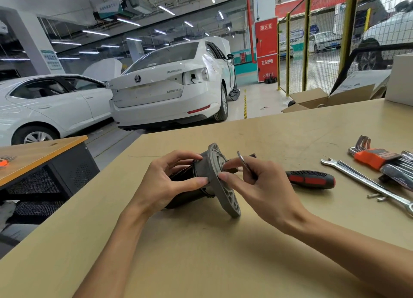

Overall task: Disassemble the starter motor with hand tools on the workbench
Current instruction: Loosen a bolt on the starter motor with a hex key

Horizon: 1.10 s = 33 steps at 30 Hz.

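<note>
Your left hand (pixel 176 181) clamps the starter motor (pixel 201 177) steady while your right hand (pixel 252 181) fingers pinch a small wrench (pixel 244 163) at its hub

left hand (pixel 166 181): bare, no glove | right hand (pixel 257 186): bare | forearms: unsleeved

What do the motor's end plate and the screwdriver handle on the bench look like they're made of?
End plate: dull grey with ribbed pockets, probably cast aluminium or a similar alloy. Screwdriver handle: black with red inserts and a dotted grip texture, likely plastic with rubbery inlays.
</note>
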### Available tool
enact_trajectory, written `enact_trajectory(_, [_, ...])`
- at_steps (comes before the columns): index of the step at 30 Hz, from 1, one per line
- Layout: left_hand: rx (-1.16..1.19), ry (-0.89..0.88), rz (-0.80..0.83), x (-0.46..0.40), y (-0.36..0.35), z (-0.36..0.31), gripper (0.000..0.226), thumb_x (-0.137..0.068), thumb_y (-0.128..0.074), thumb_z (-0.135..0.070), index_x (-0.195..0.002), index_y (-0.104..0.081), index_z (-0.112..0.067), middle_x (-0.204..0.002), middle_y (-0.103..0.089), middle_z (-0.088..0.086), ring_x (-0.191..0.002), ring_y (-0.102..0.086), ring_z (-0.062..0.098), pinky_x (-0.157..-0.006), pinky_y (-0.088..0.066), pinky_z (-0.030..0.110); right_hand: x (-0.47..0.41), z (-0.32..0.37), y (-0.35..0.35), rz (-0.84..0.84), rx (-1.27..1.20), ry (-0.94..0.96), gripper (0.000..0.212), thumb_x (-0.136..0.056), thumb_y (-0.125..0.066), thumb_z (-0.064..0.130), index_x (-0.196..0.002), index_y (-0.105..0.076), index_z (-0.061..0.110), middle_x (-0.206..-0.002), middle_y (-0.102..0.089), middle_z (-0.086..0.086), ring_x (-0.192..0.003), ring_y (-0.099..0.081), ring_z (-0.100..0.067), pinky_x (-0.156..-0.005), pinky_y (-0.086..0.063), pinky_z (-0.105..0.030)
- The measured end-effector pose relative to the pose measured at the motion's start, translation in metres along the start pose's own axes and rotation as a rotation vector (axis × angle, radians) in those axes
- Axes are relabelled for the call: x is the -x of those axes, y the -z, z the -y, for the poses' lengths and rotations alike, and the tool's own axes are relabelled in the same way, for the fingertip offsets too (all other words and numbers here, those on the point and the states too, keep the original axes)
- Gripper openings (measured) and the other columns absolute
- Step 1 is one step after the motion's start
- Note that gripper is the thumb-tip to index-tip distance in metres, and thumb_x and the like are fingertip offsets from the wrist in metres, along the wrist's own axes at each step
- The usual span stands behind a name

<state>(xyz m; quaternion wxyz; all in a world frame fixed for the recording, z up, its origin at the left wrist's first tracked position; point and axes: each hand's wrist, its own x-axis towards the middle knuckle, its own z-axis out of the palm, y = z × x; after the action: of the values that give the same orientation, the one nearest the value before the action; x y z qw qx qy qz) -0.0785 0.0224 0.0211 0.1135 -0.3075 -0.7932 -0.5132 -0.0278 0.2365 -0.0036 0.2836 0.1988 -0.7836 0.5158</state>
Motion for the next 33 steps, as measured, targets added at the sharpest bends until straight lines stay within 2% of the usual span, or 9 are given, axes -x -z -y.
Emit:
enact_trajectory(2, [0.000,0.000,-0.003,0.000,-0.001,0.000,0.039,-0.065,-0.087,-0.026,-0.101,-0.073,-0.030,-0.107,-0.074,-0.012,-0.108,-0.067,0.007,-0.090,-0.048,0.012,-0.001,0.002,-0.001,0.011,0.041,-0.003,0.011,-0.088,-0.073,0.027,-0.078,-0.069,0.023,-0.045,-0.030,0.009,-0.046,-0.028,-0.009,-0.050,-0.025,-0.022])
enact_trajectory(6, [0.004,0.000,0.000,0.000,-0.002,-0.001,0.041,-0.062,-0.085,-0.040,-0.100,-0.072,-0.035,-0.107,-0.074,-0.012,-0.108,-0.067,0.006,-0.090,-0.048,0.012,-0.002,0.005,-0.001,0.038,0.133,0.019,0.013,-0.090,-0.070,0.022,-0.080,-0.070,0.015,-0.044,-0.037,0.010,-0.046,-0.034,-0.012,-0.048,-0.025,-0.022])
enact_trajectory(16, [0.068,0.019,0.016,-0.001,0.001,0.003,0.037,-0.068,-0.079,-0.040,-0.104,-0.073,-0.030,-0.112,-0.073,-0.005,-0.111,-0.067,0.014,-0.091,-0.051,0.018,-0.015,0.000,0.021,0.166,-0.093,-0.136,0.015,-0.095,-0.064,0.026,-0.087,-0.071,0.016,-0.050,-0.025,0.014,-0.045,-0.028,-0.003,-0.044,-0.028,-0.014])
enact_trajectory(19, [0.072,0.045,-0.067,-0.002,-0.002,0.005,0.032,-0.081,-0.072,-0.042,-0.106,-0.073,-0.023,-0.109,-0.074,-0.005,-0.108,-0.067,0.011,-0.086,-0.051,0.016,-0.018,-0.001,0.035,0.202,-0.104,-0.144,0.016,-0.094,-0.063,0.030,-0.085,-0.071,0.019,-0.053,-0.026,0.015,-0.045,-0.028,-0.004,-0.044,-0.026,-0.014])
enact_trajectory(22, [-0.010,0.195,-0.183,-0.010,-0.007,0.008,0.037,-0.091,-0.056,-0.057,-0.111,-0.068,-0.028,-0.110,-0.070,-0.015,-0.111,-0.062,0.001,-0.093,-0.048,0.017,-0.023,-0.001,0.056,0.257,-0.089,-0.212,0.019,-0.089,-0.065,0.036,-0.085,-0.073,0.019,-0.051,-0.031,0.015,-0.044,-0.029,-0.003,-0.042,-0.028,-0.016])
enact_trajectory(25, [-0.118,0.463,-0.027,-0.025,-0.005,0.008,0.060,-0.088,-0.034,-0.069,-0.122,-0.064,-0.029,-0.118,-0.062,-0.014,-0.113,-0.056,0.002,-0.090,-0.035,0.018,-0.028,-0.007,0.073,0.305,-0.063,-0.395,0.020,-0.089,-0.069,0.031,-0.076,-0.070,0.015,-0.049,-0.038,0.014,-0.041,-0.034,-0.001,-0.038,-0.028,-0.014])
enact_trajectory(28, [-0.197,0.706,0.170,-0.041,-0.002,0.007,0.073,-0.079,-0.033,-0.084,-0.119,-0.066,-0.033,-0.116,-0.061,-0.012,-0.099,-0.056,0.002,-0.093,-0.031,0.028,-0.026,-0.019,0.074,0.379,0.034,-0.616,0.024,-0.093,-0.068,0.019,-0.076,-0.062,0.004,-0.057,-0.038,0.000,-0.048,-0.031,-0.011,-0.042,-0.026,-0.020])
enact_trajectory(32, [-0.240,0.784,0.301,-0.064,-0.008,0.001,0.061,-0.068,-0.037,-0.092,-0.093,-0.068,-0.046,-0.093,-0.064,-0.020,-0.088,-0.056,0.003,-0.091,-0.035,0.030,-0.024,-0.033,0.064,0.431,0.203,-0.748,0.034,-0.093,-0.068,0.018,-0.065,-0.050,0.011,-0.052,-0.035,0.000,-0.047,-0.031,-0.015,-0.046,-0.028,-0.024])
enact_trajectory(33, [-0.249,0.780,0.327,-0.067,-0.012,-0.001,0.060,-0.066,-0.037,-0.091,-0.095,-0.066,-0.048,-0.094,-0.062,-0.019,-0.090,-0.056,0.005,-0.094,-0.034,0.031,-0.024,-0.035,0.061,0.412,0.263,-0.742,0.037,-0.092,-0.069,0.020,-0.061,-0.049,0.013,-0.048,-0.037,0.003,-0.046,-0.034,-0.014,-0.046,-0.030,-0.022])
